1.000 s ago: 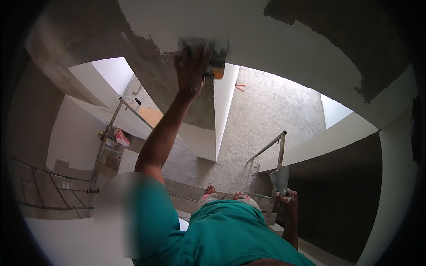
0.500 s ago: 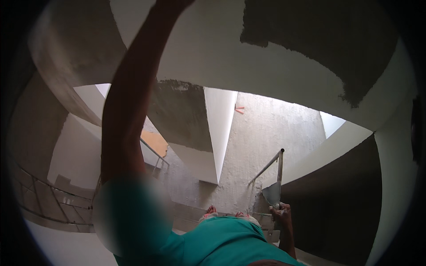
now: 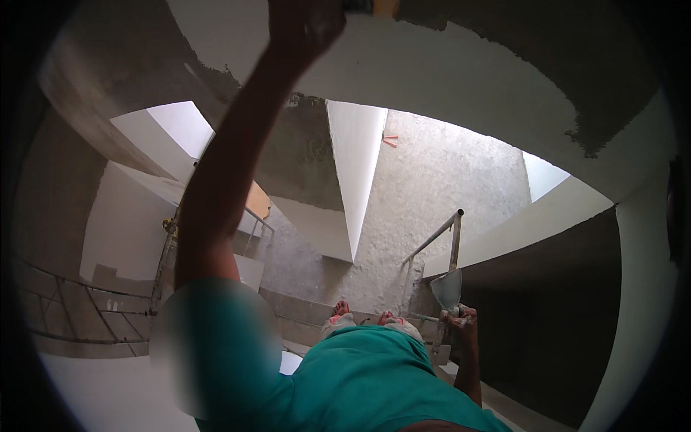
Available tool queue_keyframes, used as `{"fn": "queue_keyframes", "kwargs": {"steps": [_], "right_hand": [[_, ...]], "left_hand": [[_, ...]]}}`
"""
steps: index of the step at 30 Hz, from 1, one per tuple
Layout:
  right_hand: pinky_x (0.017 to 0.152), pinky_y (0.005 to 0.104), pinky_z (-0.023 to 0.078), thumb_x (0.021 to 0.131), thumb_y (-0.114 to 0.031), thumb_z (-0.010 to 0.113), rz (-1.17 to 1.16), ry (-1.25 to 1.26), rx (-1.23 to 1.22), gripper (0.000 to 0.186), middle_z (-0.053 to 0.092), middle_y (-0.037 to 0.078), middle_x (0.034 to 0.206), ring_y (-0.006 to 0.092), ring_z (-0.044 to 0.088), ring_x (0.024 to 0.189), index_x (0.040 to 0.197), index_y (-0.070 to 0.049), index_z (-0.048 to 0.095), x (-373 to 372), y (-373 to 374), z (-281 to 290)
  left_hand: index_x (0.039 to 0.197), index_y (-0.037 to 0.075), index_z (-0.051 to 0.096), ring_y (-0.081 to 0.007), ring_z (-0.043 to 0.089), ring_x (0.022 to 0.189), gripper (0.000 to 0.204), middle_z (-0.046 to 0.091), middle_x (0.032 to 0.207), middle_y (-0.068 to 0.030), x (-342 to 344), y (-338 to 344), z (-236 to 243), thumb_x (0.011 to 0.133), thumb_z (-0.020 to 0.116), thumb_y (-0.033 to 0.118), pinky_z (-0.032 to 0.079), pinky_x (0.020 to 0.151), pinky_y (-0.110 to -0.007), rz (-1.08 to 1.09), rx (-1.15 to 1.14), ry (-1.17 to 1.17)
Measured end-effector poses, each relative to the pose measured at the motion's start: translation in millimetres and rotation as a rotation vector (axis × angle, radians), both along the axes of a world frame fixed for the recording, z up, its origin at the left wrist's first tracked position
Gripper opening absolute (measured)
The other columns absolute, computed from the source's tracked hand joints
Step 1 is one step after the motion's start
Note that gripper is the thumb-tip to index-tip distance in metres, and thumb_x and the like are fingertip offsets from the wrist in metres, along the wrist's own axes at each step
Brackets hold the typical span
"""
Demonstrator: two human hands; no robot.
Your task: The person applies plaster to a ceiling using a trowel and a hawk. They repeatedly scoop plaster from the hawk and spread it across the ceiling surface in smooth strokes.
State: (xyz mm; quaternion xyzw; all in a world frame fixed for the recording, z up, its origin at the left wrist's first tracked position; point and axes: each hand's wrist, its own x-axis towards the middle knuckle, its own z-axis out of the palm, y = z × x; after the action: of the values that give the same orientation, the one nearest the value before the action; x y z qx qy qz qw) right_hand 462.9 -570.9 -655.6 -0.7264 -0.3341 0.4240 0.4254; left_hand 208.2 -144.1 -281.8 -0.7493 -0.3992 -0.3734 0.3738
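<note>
My left arm reaches up high, and my left hand (image 3: 306, 29) is closed near the top edge of the picture. Beside its fingers shows part of a tool (image 3: 371, 7), dark with an orange-yellow piece; the rest is cut off. The tool is close to the overhead surface, where a pale coat (image 3: 432, 79) meets bare grey plaster (image 3: 533, 43) along a ragged edge. Low on the right, my right hand (image 3: 462, 325) is wrapped round the handle of a putty knife (image 3: 446, 288), its grey, flared blade pointing up. White smears mark the fingers.
My bare feet (image 3: 342, 309) stand below, by a ledge. Metal pipe railing (image 3: 432, 237) rises right of them, and scaffold frames (image 3: 90, 309) stand at left. A rough grey floor (image 3: 432, 173) lies far below, with small red strips (image 3: 390, 140).
My left hand has come into view at the top, with part of its tool. The surroundings have mostly shifted upward in the picture. My right hand still holds the putty knife.
</note>
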Motion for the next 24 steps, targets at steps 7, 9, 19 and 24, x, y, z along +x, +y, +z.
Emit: {"fn": "queue_keyframes", "kwargs": {"steps": [7, 9, 19, 24], "right_hand": [[0.039, 0.0259, 0.04, 0.081, -0.016, 0.074, 0.044, 0.047, 0.024, 0.02, 0.053, -0.001, 0.054, 0.0069, 0.05, 0.043, 0.072, -0.005, 0.06, 2.5, 2.3, -3.3], [0.04, 0.0258, 0.04, 0.081, -0.016, 0.074, 0.052, 0.034, 0.009, 0.019, 0.053, -0.001, 0.054, 0.007, 0.05, 0.044, 0.073, -0.005, 0.06, 1.5, 2.6, 0.1], [0.041, 0.0259, 0.041, 0.081, -0.014, 0.074, 0.083, 0.01, -0.039, 0.019, 0.054, -0.001, 0.056, 0.0067, 0.05, 0.045, 0.073, -0.005, 0.06, -1.4, -0.2, -6.7], [0.041, 0.0248, 0.04, 0.081, -0.015, 0.074, 0.075, 0.059, 0.021, 0.019, 0.054, -0.002, 0.056, 0.0059, 0.049, 0.044, 0.073, -0.004, 0.06, -17.4, 13.1, 8.6]], "left_hand": [[0.139, 0.026, 0.048, -0.0456, 0.039, 0.13, 0.067, 0.044, 0.144, -0.0077, -7.7, 3.0, -190.5, 0.078, 0.065, 0.006, 0.029, 0.097, -0.071, -0.077, -0.034, -0.08], [0.143, 0.027, 0.042, -0.0464, 0.036, 0.133, 0.085, 0.041, 0.147, -0.0078, -16.8, 4.3, -229.8, 0.067, 0.078, 0.009, 0.027, 0.1, -0.072, -0.06, -0.11, -0.034], [0.149, 0.03, 0.035, -0.0341, 0.033, 0.141, 0.088, 0.036, 0.154, -0.004, -122.0, 6.2, -140.2, 0.072, 0.075, 0.015, 0.024, 0.108, -0.064, -0.073, -0.123, -0.102], [0.147, 0.017, 0.039, -0.0406, 0.04, 0.134, 0.074, 0.043, 0.148, -0.0164, -128.1, 55.3, -18.8, 0.077, 0.053, -0.004, 0.024, 0.111, -0.062, 0.031, 0.166, -0.217]]}}
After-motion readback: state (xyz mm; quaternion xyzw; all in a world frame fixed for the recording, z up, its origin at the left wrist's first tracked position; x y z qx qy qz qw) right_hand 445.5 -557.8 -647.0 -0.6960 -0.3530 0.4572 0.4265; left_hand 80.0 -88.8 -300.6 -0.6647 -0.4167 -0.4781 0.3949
